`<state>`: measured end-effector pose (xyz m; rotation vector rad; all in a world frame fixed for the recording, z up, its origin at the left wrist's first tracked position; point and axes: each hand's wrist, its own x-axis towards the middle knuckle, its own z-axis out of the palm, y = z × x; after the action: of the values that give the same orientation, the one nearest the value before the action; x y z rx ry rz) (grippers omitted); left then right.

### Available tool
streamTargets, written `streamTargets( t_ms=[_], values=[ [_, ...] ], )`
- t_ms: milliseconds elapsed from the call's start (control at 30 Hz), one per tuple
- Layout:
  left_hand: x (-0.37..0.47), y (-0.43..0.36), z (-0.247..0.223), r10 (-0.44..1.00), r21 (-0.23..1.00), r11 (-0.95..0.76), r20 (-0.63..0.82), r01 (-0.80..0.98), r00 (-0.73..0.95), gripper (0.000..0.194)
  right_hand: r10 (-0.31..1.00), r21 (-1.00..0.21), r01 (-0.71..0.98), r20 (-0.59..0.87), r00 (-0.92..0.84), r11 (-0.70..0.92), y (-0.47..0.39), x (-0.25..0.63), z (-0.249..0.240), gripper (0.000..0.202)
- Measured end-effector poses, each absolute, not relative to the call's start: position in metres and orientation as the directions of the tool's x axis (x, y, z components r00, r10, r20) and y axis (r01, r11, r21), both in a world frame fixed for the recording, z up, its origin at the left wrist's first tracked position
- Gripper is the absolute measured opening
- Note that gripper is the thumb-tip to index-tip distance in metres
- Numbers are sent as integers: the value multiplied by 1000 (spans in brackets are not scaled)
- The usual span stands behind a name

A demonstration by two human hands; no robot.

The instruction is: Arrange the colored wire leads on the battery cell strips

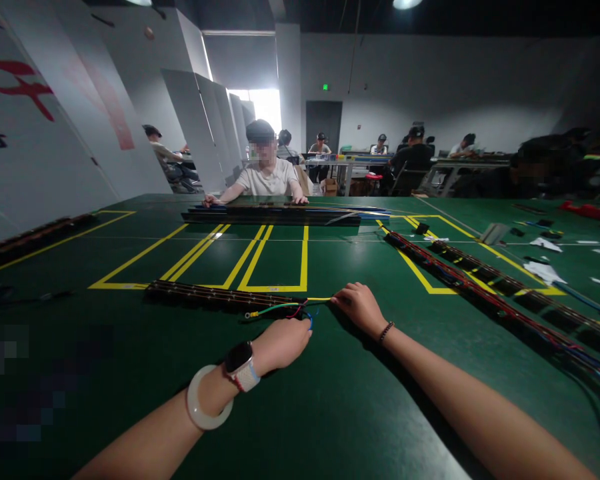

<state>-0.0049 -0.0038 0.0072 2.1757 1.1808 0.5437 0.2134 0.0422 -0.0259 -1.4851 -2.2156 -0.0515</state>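
Observation:
A long dark strip with several black blocks and wires along it lies across the green table in front of me. From its right end come loose wires. My right hand pinches a yellow wire drawn out to the right of the strip. My left hand is closed near the strip's end, by a blue wire that loops beside its fingertips; the fingers' grip is hidden. A green-yellow wire with a ring terminal at its tip lies over the strip, above my left hand.
Yellow tape outlines mark the green table. Right of my hands lie a strip with red and blue wires and another dark strip. Dark rails lie across the far side, before a seated person. White scraps lie far right.

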Motion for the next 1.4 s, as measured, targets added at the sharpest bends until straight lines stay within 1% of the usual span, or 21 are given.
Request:
streamTargets(
  t_ms=[167,233,267,333,400,433,467,533,600,667,833,933,1033,1100,1200,1267,1333,1400],
  values=[
    [-1,-8,4,841,626,-486,147,609,520,18,853,-238,862,404,-330,447,44,213,-28,29],
    [2,-10,7,866,544,-487,196,684,460,19,850,-235,858,398,-344,457,44,213,-29,30],
    [3,-11,10,886,476,-463,212,748,413,18,851,-234,857,394,-348,459,45,213,-29,30],
    [6,-14,17,928,276,-354,219,894,301,21,852,-238,855,390,-350,460,46,213,-30,30],
    [7,-15,24,949,54,-258,202,965,243,27,851,-247,851,391,-350,464,46,213,-31,30],
    [7,-15,27,954,-35,-226,192,973,229,30,849,-250,848,393,-352,467,46,213,-31,29],
    [7,-15,29,958,-101,-208,182,973,223,32,847,-252,845,396,-355,471,46,214,-31,29],
    [6,-15,30,962,-172,-200,150,965,227,35,843,-250,842,399,-361,478,47,214,-32,29],
    [5,-14,30,964,-197,-213,117,957,238,35,843,-245,843,397,-363,478,46,214,-32,29],
    [5,-13,30,960,-211,-223,121,952,252,34,847,-244,846,391,-361,474,46,214,-31,29],
    [6,-13,31,910,-259,-258,260,931,324,33,852,-259,844,383,-356,469,45,213,-29,30],
    [8,-11,28,830,-258,-379,329,889,450,41,850,-270,837,386,-358,476,45,214,-29,30],
    [9,-10,19,749,-191,-545,326,816,577,51,849,-273,835,388,-358,477,46,214,-31,29],
    [10,-11,12,705,-147,-628,310,764,638,52,848,-272,835,390,-358,477,47,214,-31,26],
    [12,-14,4,643,-123,-706,302,697,704,45,848,-273,834,390,-359,479,47,213,-32,26],
    [14,-17,4,621,-115,-729,304,675,722,38,849,-279,832,388,-358,478,47,213,-32,26],
    [16,-20,7,629,-104,-730,284,676,723,29,851,-293,826,384,-359,481,47,213,-31,26],
    [17,-21,10,660,-85,-721,220,688,719,22,852,-314,814,376,-365,488,46,213,-30,26]
  ],
)
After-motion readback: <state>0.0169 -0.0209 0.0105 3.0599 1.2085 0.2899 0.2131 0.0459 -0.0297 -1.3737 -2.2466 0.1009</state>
